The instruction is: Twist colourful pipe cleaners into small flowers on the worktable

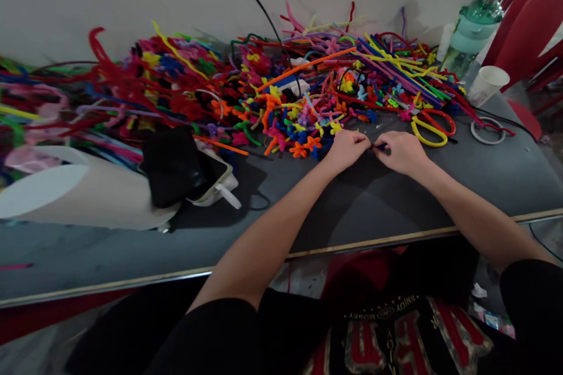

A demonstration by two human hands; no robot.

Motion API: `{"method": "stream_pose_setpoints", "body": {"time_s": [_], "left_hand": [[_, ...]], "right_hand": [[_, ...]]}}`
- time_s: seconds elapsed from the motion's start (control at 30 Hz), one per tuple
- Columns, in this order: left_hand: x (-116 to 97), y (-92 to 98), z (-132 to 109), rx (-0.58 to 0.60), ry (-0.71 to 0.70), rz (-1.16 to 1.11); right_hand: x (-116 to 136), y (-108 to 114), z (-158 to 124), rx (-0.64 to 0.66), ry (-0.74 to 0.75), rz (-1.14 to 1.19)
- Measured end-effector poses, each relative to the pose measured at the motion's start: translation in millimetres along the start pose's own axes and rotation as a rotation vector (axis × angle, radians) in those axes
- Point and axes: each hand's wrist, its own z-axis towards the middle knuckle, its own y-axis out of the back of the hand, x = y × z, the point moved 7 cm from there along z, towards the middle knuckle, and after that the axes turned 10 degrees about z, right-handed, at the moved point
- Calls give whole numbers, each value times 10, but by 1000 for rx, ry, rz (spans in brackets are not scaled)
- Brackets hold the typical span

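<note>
Close together above the grey table, my left hand (349, 151) and my right hand (402, 152) both have their fingers pinched. Between the fingertips shows a short, dark blue or purple pipe cleaner (380, 146), mostly covered by the fingers. Just beyond my left hand lie small bent pipe cleaner flowers (305, 146) in orange, yellow, blue and pink. A pair of scissors with yellow and red handles (430, 139) rests to the right of my right hand, its blades partly hidden.
Heaped pipe cleaners (176, 76) line the wall. At left are a white cylinder (105, 193) and a black object (173, 167). To the right are a roll-like ring (487, 142), a paper cup (486, 87), a green bottle (468, 41) and a red chair (528, 17). A black cable hangs down.
</note>
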Motion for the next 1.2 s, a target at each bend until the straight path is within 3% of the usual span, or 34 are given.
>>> {"method": "stream_pose_setpoints", "body": {"time_s": [0.07,0.3,0.6,0.7,0.8,0.87,0.97,1.2], "left_hand": [[54,13,4,6,37,-65],[115,97,-13,-30,-35,-122],[152,-1,20,23,-25,-239],[125,13,-2,-27,9,-147],[21,93,-74,-191,42,47],[-121,125,-132,-268,-24,103],[-222,104,-170,-250,-71,74],[36,165,-128,-284,158,72]], "right_hand": [[-28,-8,5,-15,-24,19],[-349,-85,81,9,-166,350],[-402,-202,131,166,-205,622],[-438,-207,139,127,-231,609],[-425,-114,129,-45,-187,524],[-373,-65,106,-125,-129,461],[-304,-49,77,-151,-87,423],[-230,18,87,-138,-11,247]]}}
